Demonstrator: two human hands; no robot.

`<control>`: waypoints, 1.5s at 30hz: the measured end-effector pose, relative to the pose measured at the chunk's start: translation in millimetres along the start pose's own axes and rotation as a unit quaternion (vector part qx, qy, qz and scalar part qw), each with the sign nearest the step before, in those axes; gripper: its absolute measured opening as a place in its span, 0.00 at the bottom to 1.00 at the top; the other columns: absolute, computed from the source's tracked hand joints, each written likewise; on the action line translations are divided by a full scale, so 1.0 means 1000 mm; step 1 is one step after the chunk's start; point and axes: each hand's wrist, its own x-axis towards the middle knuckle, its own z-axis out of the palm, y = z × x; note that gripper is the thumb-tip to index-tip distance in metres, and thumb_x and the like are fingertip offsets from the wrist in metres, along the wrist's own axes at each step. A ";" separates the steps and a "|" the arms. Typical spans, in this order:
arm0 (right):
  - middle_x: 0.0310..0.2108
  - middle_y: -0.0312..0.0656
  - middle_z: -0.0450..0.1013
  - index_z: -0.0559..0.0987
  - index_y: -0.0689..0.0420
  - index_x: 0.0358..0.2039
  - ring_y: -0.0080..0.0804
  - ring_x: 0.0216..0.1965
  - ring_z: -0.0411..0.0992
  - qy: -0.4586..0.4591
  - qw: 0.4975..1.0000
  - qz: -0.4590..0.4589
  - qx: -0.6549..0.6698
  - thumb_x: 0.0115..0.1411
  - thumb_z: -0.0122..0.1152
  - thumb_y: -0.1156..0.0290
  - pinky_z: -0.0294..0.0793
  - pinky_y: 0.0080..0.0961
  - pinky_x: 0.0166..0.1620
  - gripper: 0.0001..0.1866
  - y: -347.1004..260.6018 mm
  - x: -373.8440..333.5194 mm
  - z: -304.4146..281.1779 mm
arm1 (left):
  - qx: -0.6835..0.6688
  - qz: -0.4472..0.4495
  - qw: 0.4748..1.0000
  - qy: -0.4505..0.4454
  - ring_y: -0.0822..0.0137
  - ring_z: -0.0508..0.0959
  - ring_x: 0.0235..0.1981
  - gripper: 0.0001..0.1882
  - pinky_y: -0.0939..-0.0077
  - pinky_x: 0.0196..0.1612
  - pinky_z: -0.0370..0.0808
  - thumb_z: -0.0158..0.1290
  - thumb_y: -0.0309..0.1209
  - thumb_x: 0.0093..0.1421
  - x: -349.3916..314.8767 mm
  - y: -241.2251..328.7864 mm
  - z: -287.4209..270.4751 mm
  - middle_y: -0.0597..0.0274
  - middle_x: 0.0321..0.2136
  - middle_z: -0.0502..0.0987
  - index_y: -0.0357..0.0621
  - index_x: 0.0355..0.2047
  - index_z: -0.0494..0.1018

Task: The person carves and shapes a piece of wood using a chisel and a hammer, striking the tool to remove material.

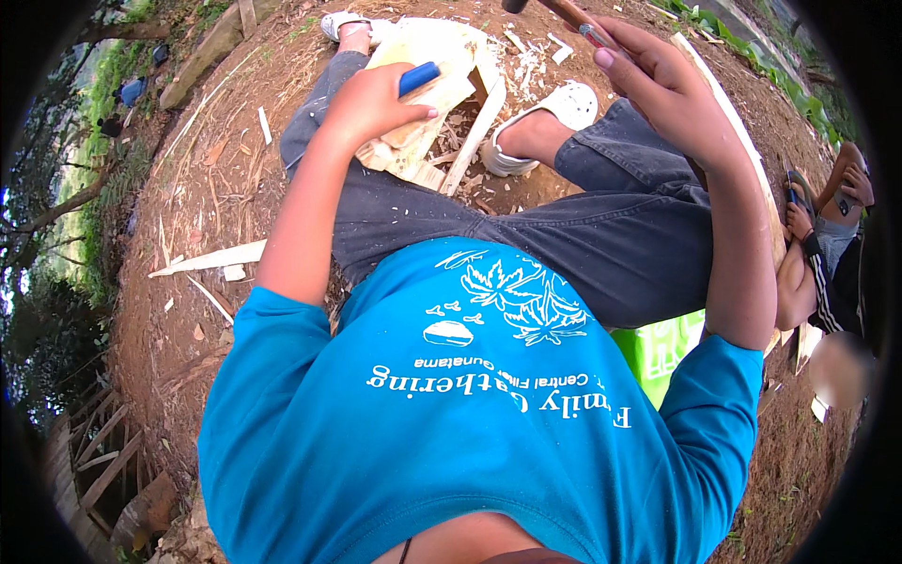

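Note:
My left hand (371, 105) is closed around a blue-handled chisel (419, 78), whose blade is hidden by the hand and the wood. It rests on a pale, roughly cut piece of wood (427, 42) between my legs, with a split or gap along its right side. Raised at the upper right, my right hand (672, 99) grips the brown wooden handle of a hammer (568, 13). Only a bit of the hammer's dark head shows at the top edge, apart from the chisel.
Wood chips (540, 66) lie scattered on brown soil around my white clogs (571, 103). A long pale strip of wood (723, 103) runs beside my right arm. A bright green bag (667, 352) sits by my right hip. Another person (832, 226) is close by at the right.

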 end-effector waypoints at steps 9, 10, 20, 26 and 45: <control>0.30 0.25 0.65 0.70 0.62 0.66 0.10 0.29 0.58 -0.030 0.999 0.020 0.002 0.75 0.55 0.62 0.57 0.14 0.29 0.25 0.005 -0.002 0.001 | -0.067 -0.059 0.996 0.006 0.57 0.85 0.43 0.36 0.64 0.49 0.78 0.73 0.48 0.49 -0.031 -0.045 -0.005 0.50 0.42 0.85 0.44 0.56 0.78; 0.30 0.25 0.67 0.71 0.62 0.66 0.10 0.29 0.59 -0.039 0.999 0.017 0.012 0.75 0.55 0.62 0.58 0.13 0.30 0.25 0.007 0.000 0.002 | -0.068 -0.061 0.996 -0.007 0.58 0.85 0.43 0.36 0.65 0.49 0.78 0.73 0.48 0.50 -0.030 -0.049 -0.006 0.50 0.43 0.85 0.44 0.56 0.78; 0.35 0.27 0.71 0.70 0.63 0.66 0.12 0.33 0.63 -0.018 1.000 0.021 -0.013 0.74 0.56 0.62 0.63 0.14 0.35 0.26 0.007 -0.003 0.012 | -0.086 -0.048 0.994 0.057 0.59 0.84 0.43 0.32 0.65 0.50 0.77 0.70 0.51 0.55 -0.034 -0.028 -0.015 0.51 0.42 0.85 0.45 0.54 0.80; 0.32 0.26 0.68 0.71 0.62 0.66 0.12 0.31 0.61 -0.029 0.998 0.036 -0.044 0.74 0.56 0.61 0.61 0.14 0.33 0.26 0.001 -0.002 0.012 | -0.431 -0.017 0.882 0.190 0.80 0.65 0.19 0.19 0.83 0.22 0.61 0.62 0.47 0.65 -0.043 0.014 -0.053 0.70 0.24 0.72 0.43 0.41 0.81; 0.30 0.28 0.68 0.71 0.61 0.66 0.16 0.33 0.64 -0.048 0.993 0.107 -0.004 0.73 0.57 0.57 0.67 0.19 0.37 0.28 -0.022 0.003 0.017 | -0.258 0.159 0.783 0.543 0.76 0.72 0.14 0.13 0.80 0.17 0.68 0.61 0.37 0.67 0.043 0.010 -0.020 0.68 0.18 0.72 0.46 0.35 0.68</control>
